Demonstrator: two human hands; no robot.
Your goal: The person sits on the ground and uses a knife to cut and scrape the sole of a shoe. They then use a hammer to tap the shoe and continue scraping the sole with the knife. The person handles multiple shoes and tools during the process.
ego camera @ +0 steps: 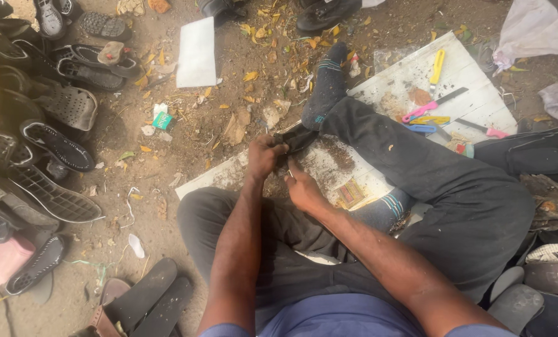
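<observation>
Bare dirt strewn with yellow leaf scraps spreads all around you, and you sit on it with a scuffed white board (478, 81) under your legs. Your left hand (263, 156) is closed around a small dark piece of footwear material (297, 138), gripping its near end; the piece lies over the board's edge, just in front of your knuckles. Your right hand (302, 187) sits just beside and behind the left, fingers curled toward the same piece, but whether it pinches anything you cannot tell from here.

Beyond the grip, your outstretched leg in dark trousers ends in a dark sock (325, 84) resting on the dirt. Further out on the board, well apart from your hands, lie a pink-handled knife (431, 106) and a yellow cutter (437, 64). Off to the left of the grip, a heap of dark shoes and soles (48, 156) crowds the ground. Ahead and left, a white sheet (196, 53) lies flat on the soil. Near your left elbow, black sandals (148, 302) rest on the dirt.
</observation>
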